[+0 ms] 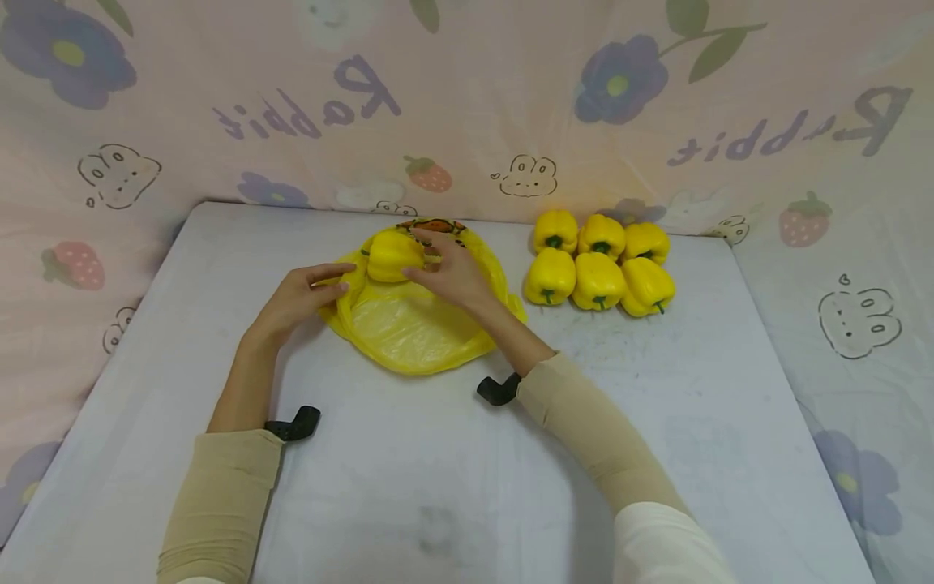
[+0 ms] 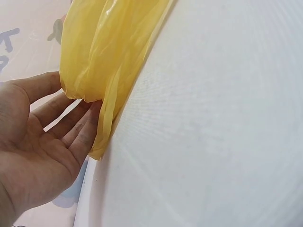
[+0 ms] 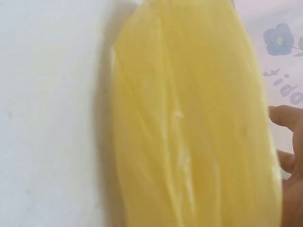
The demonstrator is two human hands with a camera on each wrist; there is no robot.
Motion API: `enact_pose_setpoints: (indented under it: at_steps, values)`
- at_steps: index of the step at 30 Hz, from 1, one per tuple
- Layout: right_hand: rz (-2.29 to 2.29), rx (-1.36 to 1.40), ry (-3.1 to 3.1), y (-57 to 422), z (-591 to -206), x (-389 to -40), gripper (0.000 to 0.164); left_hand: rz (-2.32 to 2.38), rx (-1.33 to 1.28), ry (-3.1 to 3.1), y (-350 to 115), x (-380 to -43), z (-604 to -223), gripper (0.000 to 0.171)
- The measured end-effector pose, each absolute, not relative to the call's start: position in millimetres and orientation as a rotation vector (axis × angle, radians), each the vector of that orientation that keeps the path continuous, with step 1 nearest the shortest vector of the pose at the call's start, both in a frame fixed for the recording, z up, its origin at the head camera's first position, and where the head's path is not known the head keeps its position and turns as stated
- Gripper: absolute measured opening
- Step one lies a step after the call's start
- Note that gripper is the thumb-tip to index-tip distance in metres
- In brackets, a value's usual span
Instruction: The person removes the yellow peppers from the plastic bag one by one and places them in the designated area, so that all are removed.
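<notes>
A yellow plastic bag (image 1: 416, 337) lies spread on the table with its mouth facing up, its rim rolled out in a ring. My left hand (image 1: 295, 296) holds the left side of the rim; in the left wrist view the thumb and fingers (image 2: 49, 111) pinch the hanging yellow film. A yellow bell pepper (image 1: 392, 256) with a green stem sits in the far part of the bag. My right hand (image 1: 456, 272) reaches over the bag from the right, thumb and fingers around that pepper's right end. In the right wrist view the bag's side (image 3: 189, 123) hides most of this hand.
Several yellow bell peppers (image 1: 600, 280) stand in two rows right of the bag, stems toward me. The white table (image 1: 693, 454) meets a printed cloth (image 1: 467, 97) along its back and sides. Black wrist mounts (image 1: 295, 424) jut from both sleeves.
</notes>
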State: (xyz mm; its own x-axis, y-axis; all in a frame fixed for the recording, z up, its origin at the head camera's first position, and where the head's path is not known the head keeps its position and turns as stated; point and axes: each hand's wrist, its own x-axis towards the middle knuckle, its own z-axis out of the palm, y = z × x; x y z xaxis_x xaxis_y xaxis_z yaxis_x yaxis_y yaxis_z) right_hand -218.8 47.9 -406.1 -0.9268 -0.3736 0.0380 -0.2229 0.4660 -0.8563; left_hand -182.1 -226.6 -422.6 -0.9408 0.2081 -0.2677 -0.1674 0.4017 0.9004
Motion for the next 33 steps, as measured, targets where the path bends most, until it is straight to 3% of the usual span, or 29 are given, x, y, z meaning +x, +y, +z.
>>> enact_pose_setpoints:
  at_steps: [13,33]
  values:
    - [-1.237,-0.516,2.682,28,-411,-222,0.069,1.548,0.015,2.309,-228,-184,-425,0.050]
    - [-1.306,-0.164,2.729,-11,-419,-225,0.078,1.545,0.000,2.311,-230,-186,-428,0.050]
